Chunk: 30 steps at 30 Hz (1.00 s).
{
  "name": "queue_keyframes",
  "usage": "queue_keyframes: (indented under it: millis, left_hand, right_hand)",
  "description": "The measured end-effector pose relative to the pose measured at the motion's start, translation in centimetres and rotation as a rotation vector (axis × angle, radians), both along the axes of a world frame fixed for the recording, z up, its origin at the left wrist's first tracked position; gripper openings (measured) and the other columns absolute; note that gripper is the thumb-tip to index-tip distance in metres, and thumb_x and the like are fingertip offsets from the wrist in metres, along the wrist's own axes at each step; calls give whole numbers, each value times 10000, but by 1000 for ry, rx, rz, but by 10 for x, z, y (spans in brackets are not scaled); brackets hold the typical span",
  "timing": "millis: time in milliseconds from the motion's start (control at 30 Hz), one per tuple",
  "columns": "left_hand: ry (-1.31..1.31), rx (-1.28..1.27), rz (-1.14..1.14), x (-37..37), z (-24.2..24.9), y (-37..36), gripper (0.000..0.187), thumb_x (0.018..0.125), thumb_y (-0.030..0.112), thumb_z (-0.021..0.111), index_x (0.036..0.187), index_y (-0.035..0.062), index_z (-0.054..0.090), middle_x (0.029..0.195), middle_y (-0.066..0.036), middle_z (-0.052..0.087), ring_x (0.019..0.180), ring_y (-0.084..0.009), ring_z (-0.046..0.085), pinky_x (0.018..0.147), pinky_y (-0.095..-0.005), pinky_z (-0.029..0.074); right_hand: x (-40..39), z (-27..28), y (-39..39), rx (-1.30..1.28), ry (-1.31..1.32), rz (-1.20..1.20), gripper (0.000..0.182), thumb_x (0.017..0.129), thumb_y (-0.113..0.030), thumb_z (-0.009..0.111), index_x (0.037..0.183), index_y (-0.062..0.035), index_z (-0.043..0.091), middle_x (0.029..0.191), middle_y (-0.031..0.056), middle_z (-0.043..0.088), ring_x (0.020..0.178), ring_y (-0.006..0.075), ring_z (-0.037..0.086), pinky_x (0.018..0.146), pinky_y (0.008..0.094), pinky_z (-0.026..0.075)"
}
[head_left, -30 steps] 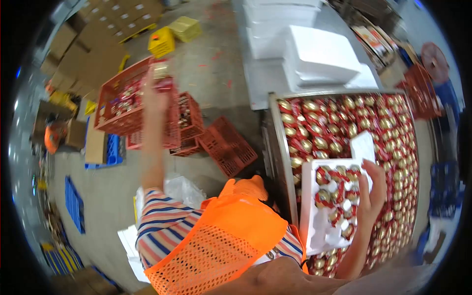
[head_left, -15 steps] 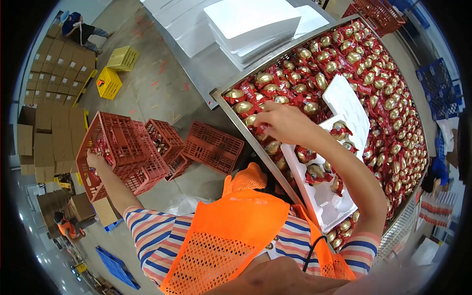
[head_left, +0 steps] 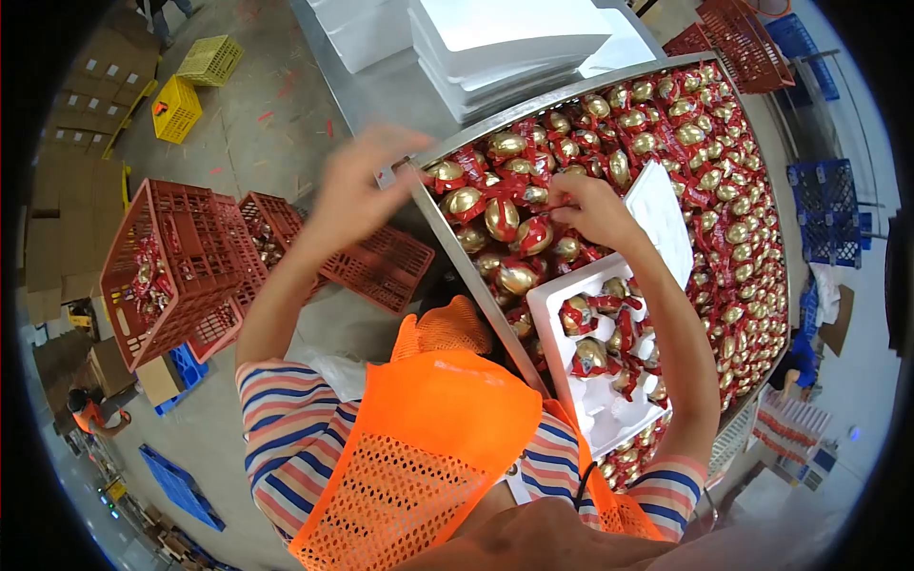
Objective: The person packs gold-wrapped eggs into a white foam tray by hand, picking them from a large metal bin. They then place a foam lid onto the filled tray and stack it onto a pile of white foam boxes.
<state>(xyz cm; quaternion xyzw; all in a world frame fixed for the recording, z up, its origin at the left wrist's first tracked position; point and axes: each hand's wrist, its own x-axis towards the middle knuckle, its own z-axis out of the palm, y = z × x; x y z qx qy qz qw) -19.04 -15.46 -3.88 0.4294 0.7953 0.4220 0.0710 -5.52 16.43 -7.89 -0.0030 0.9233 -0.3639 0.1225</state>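
A big metal-rimmed bin (head_left: 447, 243) holds a heap of gold eggs in red wrappers (head_left: 733, 181). My right hand (head_left: 590, 209) reaches into the heap, fingers pinched on a wrapped egg near the bin's left side. My left hand (head_left: 357, 181) hovers open and blurred just outside the bin's rim, holding nothing. A white foam tray (head_left: 595, 400) lies on the heap under my right forearm, with several wrapped eggs in its pockets. A second white foam piece (head_left: 662, 214) rests on the eggs just beyond it.
Red plastic crates (head_left: 181, 257) stand on the concrete floor at left, one with wrapped eggs inside. Stacked white foam trays (head_left: 505, 38) sit beyond the bin. Yellow crates (head_left: 176, 105), cardboard boxes (head_left: 57, 247) and blue crates (head_left: 824, 209) ring the area. A person in orange (head_left: 90, 414) is at far left.
My left hand came up from the red crates to the bin's rim. My right hand shifted a little to the right over the eggs. The view tilted slightly.
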Motion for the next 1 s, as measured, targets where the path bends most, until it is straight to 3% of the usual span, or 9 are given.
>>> queue_keyframes:
  millis: [133, 267, 333, 400, 500, 567, 700, 833, 1000]
  left_hand:
    - [164, -5, -406, 42, -46, 82, 689, 739, 227, 808, 1354, 111, 520, 1244, -129, 585, 1174, -329, 528, 981, -428, 428]
    - [98, -409, -409, 48, -61, 114, 777, 707, 255, 825, 1382, 117, 466, 1230, -162, 582, 1147, -343, 541, 976, -440, 444]
    - [-30, -459, -381, 39, -63, 119, 785, 683, 243, 831, 1371, 126, 470, 1196, -167, 586, 1128, -352, 545, 959, -443, 455]
    - [-146, -354, -385, 29, -71, 117, 713, 704, 220, 796, 1341, 130, 488, 1195, -170, 603, 1101, -336, 585, 923, -421, 479]
    - [-456, -101, -335, 18, -57, 111, 589, 780, 187, 724, 1323, 112, 510, 1195, -137, 638, 1051, -282, 645, 885, -381, 510]
    - [-1021, 166, -280, 8, -55, 102, 557, 805, 178, 690, 1325, 80, 512, 1215, -123, 631, 1082, -267, 634, 906, -387, 508]
    - [-1560, 657, -304, 5, -52, 84, 542, 896, 269, 533, 1361, -3, 466, 1285, -150, 593, 1184, -277, 584, 994, -459, 477]
    - [-1760, 858, -342, 18, -41, 73, 582, 937, 338, 469, 1395, -18, 422, 1330, -170, 554, 1203, -306, 568, 1045, -464, 447]
    - [-1442, 718, -364, 45, -38, 76, 617, 868, 158, 671, 1407, 11, 410, 1324, -153, 550, 1213, -263, 563, 1051, -395, 450]
  right_hand:
    - [14, -9, 29, -349, -247, -299, 242, 769, -13, 734, 963, -17, 590, 956, 143, 648, 800, 315, 662, 742, 402, 529]
    - [16, 8, 26, -9, -186, -214, 287, 776, -2, 710, 1032, -35, 584, 921, 143, 652, 809, 317, 673, 773, 393, 549]
    - [18, 12, 25, 85, -64, -119, 430, 763, -5, 696, 1168, -70, 567, 1077, 150, 630, 932, 333, 661, 818, 418, 540]
    - [20, 19, 15, 123, 65, -29, 521, 752, 0, 689, 1247, -92, 551, 1169, 146, 600, 1009, 335, 646, 843, 430, 531]
    - [14, 11, 8, 292, -37, -47, 641, 776, -239, 782, 1349, -135, 513, 1204, 198, 547, 1037, 368, 634, 874, 451, 528]
    - [2, 7, -3, 459, -139, -129, 743, 739, -409, 815, 1360, -131, 518, 1185, 248, 538, 1009, 394, 645, 852, 464, 542]
    - [-16, -2, -4, 597, -326, -25, 793, 681, -386, 869, 1348, -145, 513, 1212, 215, 556, 1090, 372, 624, 902, 432, 543]
    - [-12, 4, 14, 302, -42, -73, 586, 642, -129, 822, 1183, -108, 598, 1193, 123, 599, 998, 273, 664, 853, 419, 537]
    - [50, 88, 5, -803, 104, -410, 545, 724, 37, 691, 1229, -90, 531, 1285, 70, 591, 1107, 166, 604, 968, 326, 483]
